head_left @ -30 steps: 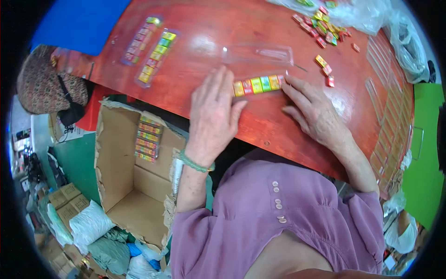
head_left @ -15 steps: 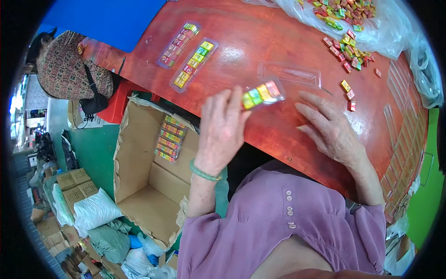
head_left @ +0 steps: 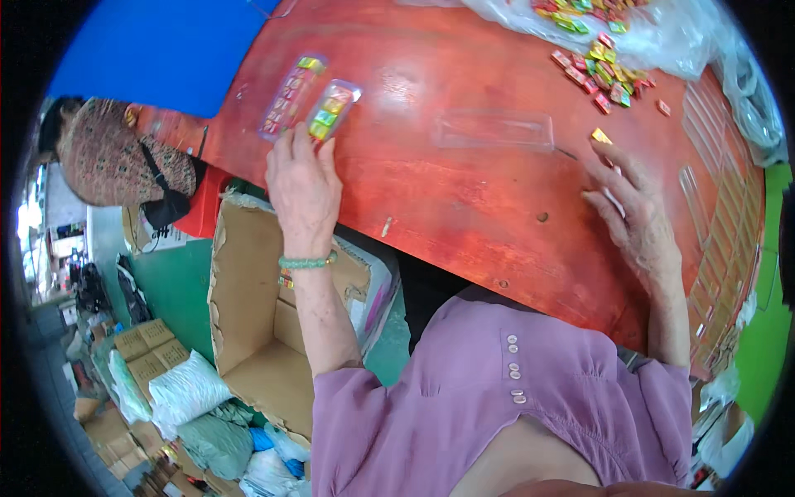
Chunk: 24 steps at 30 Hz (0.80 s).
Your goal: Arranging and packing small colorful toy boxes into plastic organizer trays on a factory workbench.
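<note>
My left hand (head_left: 305,192) is at the table's left front, fingers closed on the near end of a clear plastic tray (head_left: 335,109) with a row of small wrapped candies in red, yellow and green. It appears to lie over another filled tray. Beside it is a tray of mostly red candies (head_left: 291,95). At the right, my right hand (head_left: 636,207) has its fingers curled round small wrapped candies, partly hidden by the fingers. One yellow candy (head_left: 600,135) shows just beyond the fingertips. A clear tray without candies (head_left: 494,131) lies between the hands.
Loose candies (head_left: 609,76) are heaped at the far right beside a clear plastic bag (head_left: 675,41). Stacked clear trays (head_left: 729,224) line the right edge. A cardboard box (head_left: 244,290) stands below the table's left edge. Another person (head_left: 112,149) is at far left.
My left hand has carried the filled tray left to the other filled trays. My right hand has moved right and up onto the few loose candies. The view has shifted slightly.
</note>
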### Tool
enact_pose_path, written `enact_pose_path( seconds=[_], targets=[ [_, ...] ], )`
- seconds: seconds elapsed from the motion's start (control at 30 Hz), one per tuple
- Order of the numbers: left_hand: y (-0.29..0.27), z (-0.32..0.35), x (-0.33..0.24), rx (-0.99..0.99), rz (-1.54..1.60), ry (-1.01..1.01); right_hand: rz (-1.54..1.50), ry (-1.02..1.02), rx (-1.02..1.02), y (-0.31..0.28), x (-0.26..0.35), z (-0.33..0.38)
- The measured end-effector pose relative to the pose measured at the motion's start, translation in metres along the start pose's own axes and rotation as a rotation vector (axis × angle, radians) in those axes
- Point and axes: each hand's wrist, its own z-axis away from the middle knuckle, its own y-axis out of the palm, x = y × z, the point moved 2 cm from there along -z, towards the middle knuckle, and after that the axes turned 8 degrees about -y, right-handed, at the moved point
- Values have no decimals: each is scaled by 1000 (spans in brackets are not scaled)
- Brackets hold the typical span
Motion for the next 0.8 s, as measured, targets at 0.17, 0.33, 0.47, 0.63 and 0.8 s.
enact_pose_path(
  seconds=[0.17, 0.33, 0.47, 0.63, 0.8],
  targets=[
    [-6, 1, 0, -46, 17, 92, 86, 175, -47, -16, -15, 11],
    [-23, 4, -39, 1, 250, 64, 187, 200, -103, -28, -51, 27],
    [-32, 0, -57, -8, 251, 37, 215, 224, -109, -28, -64, 48],
    [-36, 3, -18, -28, 145, -22, 106, 271, -85, -26, -68, 52],
    [-47, 3, -35, 26, 377, -15, 141, 329, -72, -22, -65, 36]
  ],
)
